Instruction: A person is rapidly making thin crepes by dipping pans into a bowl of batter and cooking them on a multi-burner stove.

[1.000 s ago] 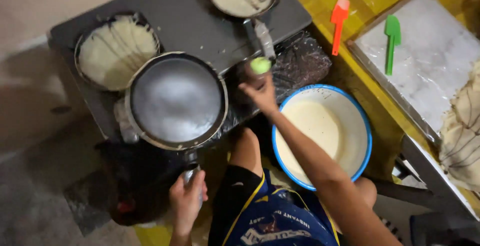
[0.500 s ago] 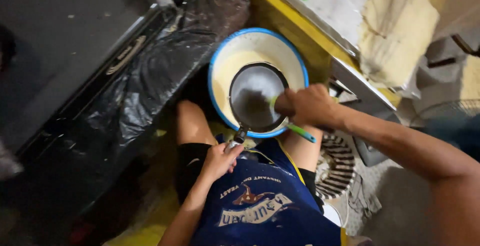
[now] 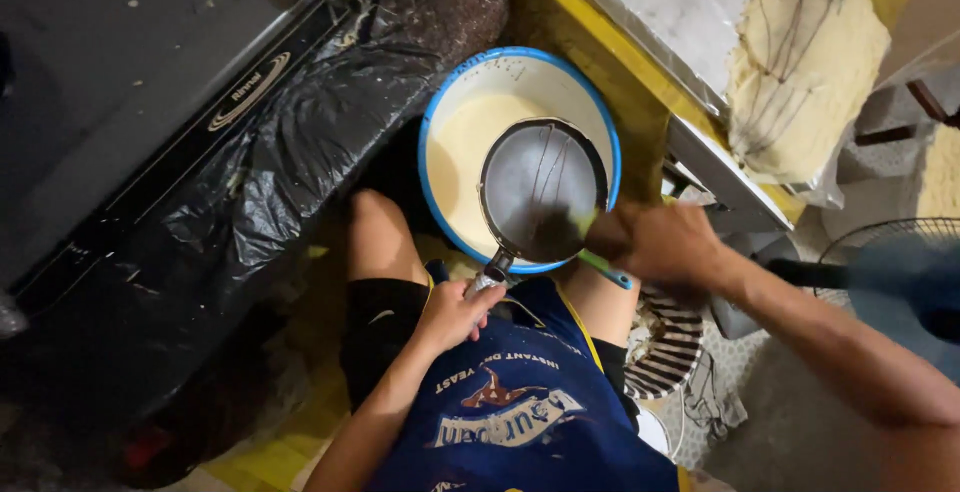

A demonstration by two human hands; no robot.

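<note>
Our left hand (image 3: pixel 455 312) closed on pan (image 3: pixel 543 192) handle, pan tilted over blue-rimmed batter bowl (image 3: pixel 470 82). Our right hand (image 3: pixel 660 244) grips green-handled tool (image 3: pixel 605 272) at pan's edge. Black plastic sheet (image 3: pixel 260 192) lies left of bowl.

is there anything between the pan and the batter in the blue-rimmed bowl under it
Nothing visible. The left hand holds the dark pan by its handle right over the bowl of pale batter, and the right hand works a green-handled tool at the pan's near edge. Only open air shows between pan and batter.
</note>
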